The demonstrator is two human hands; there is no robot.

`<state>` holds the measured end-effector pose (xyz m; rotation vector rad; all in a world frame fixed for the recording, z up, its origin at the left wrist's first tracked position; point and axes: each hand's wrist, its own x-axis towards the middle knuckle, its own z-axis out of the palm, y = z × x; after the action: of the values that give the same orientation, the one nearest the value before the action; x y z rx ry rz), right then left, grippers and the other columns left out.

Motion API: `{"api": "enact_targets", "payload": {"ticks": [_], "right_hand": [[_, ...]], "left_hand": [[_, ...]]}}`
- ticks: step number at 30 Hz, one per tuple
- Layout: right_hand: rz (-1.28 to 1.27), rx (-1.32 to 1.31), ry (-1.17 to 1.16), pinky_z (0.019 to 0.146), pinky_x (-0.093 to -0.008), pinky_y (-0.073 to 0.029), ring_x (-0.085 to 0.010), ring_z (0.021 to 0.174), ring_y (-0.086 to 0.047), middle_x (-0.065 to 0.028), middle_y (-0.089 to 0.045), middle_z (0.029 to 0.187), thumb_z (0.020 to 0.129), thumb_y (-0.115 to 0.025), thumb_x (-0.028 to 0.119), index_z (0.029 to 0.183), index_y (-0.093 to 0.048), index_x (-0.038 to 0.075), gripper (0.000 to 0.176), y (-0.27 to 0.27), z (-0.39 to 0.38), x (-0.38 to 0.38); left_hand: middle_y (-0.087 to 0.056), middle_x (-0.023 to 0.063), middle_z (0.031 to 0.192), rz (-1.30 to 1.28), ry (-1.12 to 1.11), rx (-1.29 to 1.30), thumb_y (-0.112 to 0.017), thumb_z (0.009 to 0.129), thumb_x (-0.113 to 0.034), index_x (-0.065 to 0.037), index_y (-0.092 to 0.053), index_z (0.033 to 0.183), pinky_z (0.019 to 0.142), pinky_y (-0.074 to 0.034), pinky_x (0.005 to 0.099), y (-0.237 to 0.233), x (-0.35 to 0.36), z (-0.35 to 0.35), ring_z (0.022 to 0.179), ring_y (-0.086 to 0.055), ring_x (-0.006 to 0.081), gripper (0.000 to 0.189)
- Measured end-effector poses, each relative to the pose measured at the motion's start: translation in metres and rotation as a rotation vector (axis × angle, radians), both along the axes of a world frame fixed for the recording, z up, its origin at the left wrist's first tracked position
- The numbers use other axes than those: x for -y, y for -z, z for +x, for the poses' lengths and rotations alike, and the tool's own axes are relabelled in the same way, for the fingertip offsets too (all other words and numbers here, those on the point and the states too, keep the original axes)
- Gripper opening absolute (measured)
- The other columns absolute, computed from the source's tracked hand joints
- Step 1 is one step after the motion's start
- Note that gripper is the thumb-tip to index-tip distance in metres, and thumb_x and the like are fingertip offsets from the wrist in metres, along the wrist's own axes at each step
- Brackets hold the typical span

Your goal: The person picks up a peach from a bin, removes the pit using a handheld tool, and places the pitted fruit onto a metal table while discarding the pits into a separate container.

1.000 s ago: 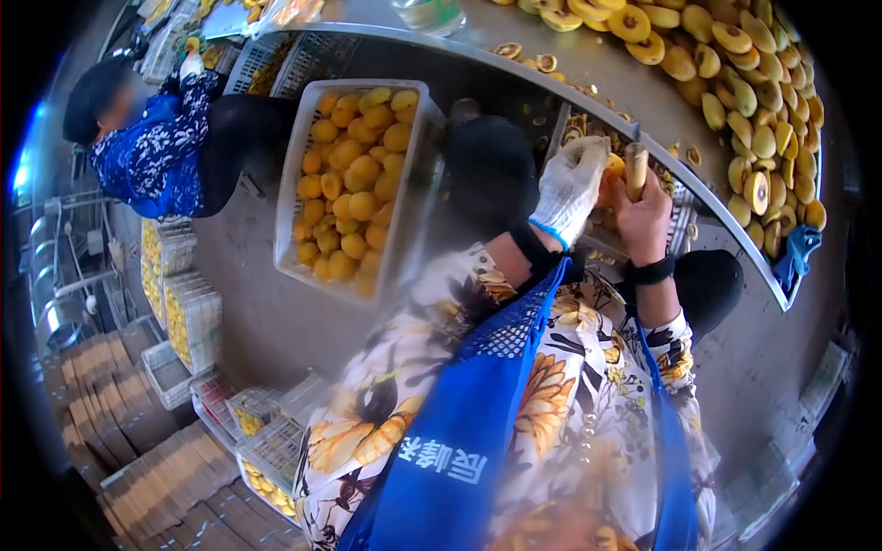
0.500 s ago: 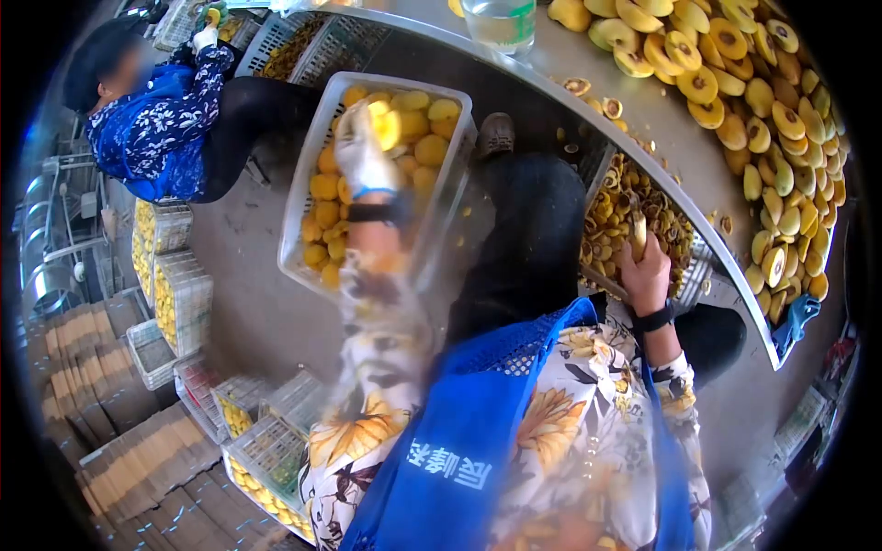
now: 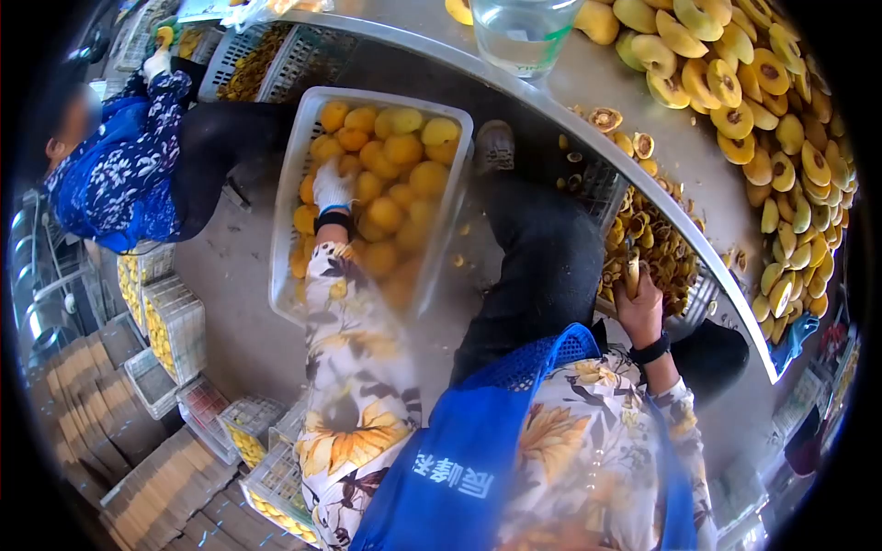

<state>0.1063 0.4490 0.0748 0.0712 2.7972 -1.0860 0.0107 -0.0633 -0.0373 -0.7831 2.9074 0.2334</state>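
My left hand (image 3: 332, 188), in a white glove, reaches down among the yellow-orange fruits (image 3: 384, 214) in the white crate (image 3: 284, 216). Its fingers are hidden, so I cannot see whether it holds a fruit. Farther right, my right hand (image 3: 640, 308) is bare and closed around the wooden-looking handle of a small tool (image 3: 633, 274). Beneath and behind that hand are many brown cut scraps (image 3: 654, 230) in a container under the table edge.
The curved metal table (image 3: 551, 96) carries halved fruits (image 3: 808, 165) and a clear water container (image 3: 524, 41). A seated co-worker (image 3: 129, 165) is at the upper left. Stacked crates (image 3: 175, 331) and flattened cardboard (image 3: 165, 468) stand at the lower left.
My left hand has lowered into the crate; the bright fruit seen at it before no longer shows there. My right hand keeps its grip on the tool. The whole view has shifted slightly.
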Motion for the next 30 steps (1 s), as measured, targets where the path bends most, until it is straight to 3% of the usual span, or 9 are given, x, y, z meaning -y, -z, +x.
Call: {"api": "enact_targets", "payload": {"ticks": [5, 8, 11, 15, 16, 19, 21, 25, 30], "right_hand": [[0.088, 0.142, -0.077, 0.051, -0.0387, -0.047, -0.0331, 0.058, -0.059, -0.017, -0.059, 0.066, 0.071, -0.063, 0.011, 0.095, -0.055, 0.002, 0.027, 0.009, 0.004, -0.019], [-0.028, 0.172, 0.039, 0.055, -0.0416, -0.047, -0.0373, 0.062, -0.058, -0.0192, -0.058, 0.065, 0.071, -0.065, 0.016, 0.09, -0.054, 0.002, 0.026, 0.009, 0.0, -0.02], [0.077, 0.155, 0.037, 0.057, -0.0453, -0.045, -0.0402, 0.064, -0.057, -0.0217, -0.056, 0.064, 0.073, -0.066, 0.025, 0.079, -0.052, 0.0, 0.029, -0.011, -0.004, -0.03], [0.191, 0.114, -0.003, 0.056, -0.0454, -0.045, -0.0394, 0.063, -0.057, -0.0215, -0.056, 0.064, 0.072, -0.065, 0.026, 0.077, -0.052, 0.002, 0.027, -0.022, 0.008, -0.044], [0.194, 0.122, -0.018, 0.056, -0.0455, -0.045, -0.0395, 0.062, -0.056, -0.0214, -0.056, 0.064, 0.072, -0.065, 0.024, 0.078, -0.053, 0.002, 0.026, -0.016, 0.016, -0.053], [0.183, 0.079, -0.129, 0.056, -0.0454, -0.045, -0.0385, 0.063, -0.056, -0.0201, -0.057, 0.065, 0.069, -0.064, 0.02, 0.082, -0.054, 0.004, 0.023, -0.008, 0.042, -0.079], [0.035, -0.006, -0.141, 0.057, -0.0452, -0.045, -0.038, 0.063, -0.057, -0.0198, -0.057, 0.065, 0.069, -0.064, 0.02, 0.083, -0.054, 0.004, 0.023, -0.015, 0.047, -0.08], [-0.095, -0.02, -0.018, 0.057, -0.044, -0.046, -0.0356, 0.066, -0.058, -0.0164, -0.059, 0.07, 0.074, -0.062, 0.021, 0.091, -0.056, 0.006, 0.024, -0.041, 0.049, -0.088], [0.013, -0.032, 0.024, 0.055, -0.0427, -0.046, -0.0351, 0.064, -0.058, -0.0168, -0.06, 0.07, 0.071, -0.063, 0.018, 0.098, -0.057, 0.007, 0.029, -0.033, 0.076, -0.12]], "left_hand": [[-0.059, 0.0206, 0.105, -0.119, 0.077, 0.01, -0.067, 0.071, -0.036, -0.01, -0.058, 0.111, 0.085, -0.044, 0.0416, 0.041, -0.003, 0.004, 0.098, -0.055, 0.0366, 0.049], [-0.059, 0.0199, 0.1, 0.073, -0.035, 0.122, -0.07, 0.068, -0.032, -0.015, -0.059, 0.111, 0.084, -0.045, 0.0405, 0.07, 0.016, 0.0, 0.097, -0.055, 0.0339, 0.048], [-0.062, 0.0164, 0.101, -0.127, 0.065, 0.197, -0.062, 0.075, -0.036, -0.01, -0.06, 0.108, 0.081, -0.047, 0.0406, 0.008, -0.028, -0.012, 0.094, -0.058, 0.0336, 0.043], [-0.064, 0.017, 0.086, 0.061, -0.172, -0.381, -0.056, 0.08, -0.044, -0.006, -0.066, 0.091, 0.068, -0.048, 0.0413, -0.108, -0.126, -0.026, 0.076, -0.061, 0.0354, 0.04], [-0.064, 0.0166, 0.083, -0.059, -0.055, -0.601, -0.053, 0.082, -0.048, -0.006, -0.066, 0.087, 0.064, -0.046, 0.0412, -0.112, -0.138, -0.032, 0.072, -0.059, 0.0361, 0.044], [-0.065, 0.0116, 0.086, 0.395, 0.292, -0.829, -0.059, 0.084, -0.017, 0.0, -0.065, 0.09, 0.07, -0.047, 0.0288, -0.192, -0.26, -0.05, 0.078, -0.062, 0.0196, 0.019], [-0.064, 0.0151, 0.094, 0.572, 0.641, -0.818, -0.061, 0.082, -0.019, -0.001, -0.06, 0.103, 0.076, -0.047, 0.0299, -0.205, -0.323, -0.08, 0.083, -0.061, 0.0244, 0.028], [-0.063, 0.0165, 0.092, 0.227, 0.861, -0.547, -0.06, 0.077, -0.044, -0.012, -0.058, 0.107, 0.074, -0.048, 0.0408, -0.216, -0.455, -0.132, 0.086, -0.061, 0.0326, 0.044], [-0.064, 0.0141, 0.091, -0.073, 0.913, -0.209, -0.064, 0.07, -0.047, -0.016, -0.062, 0.098, 0.076, -0.048, 0.0413, -0.208, -0.532, -0.167, 0.091, -0.06, 0.0278, 0.042]]}}
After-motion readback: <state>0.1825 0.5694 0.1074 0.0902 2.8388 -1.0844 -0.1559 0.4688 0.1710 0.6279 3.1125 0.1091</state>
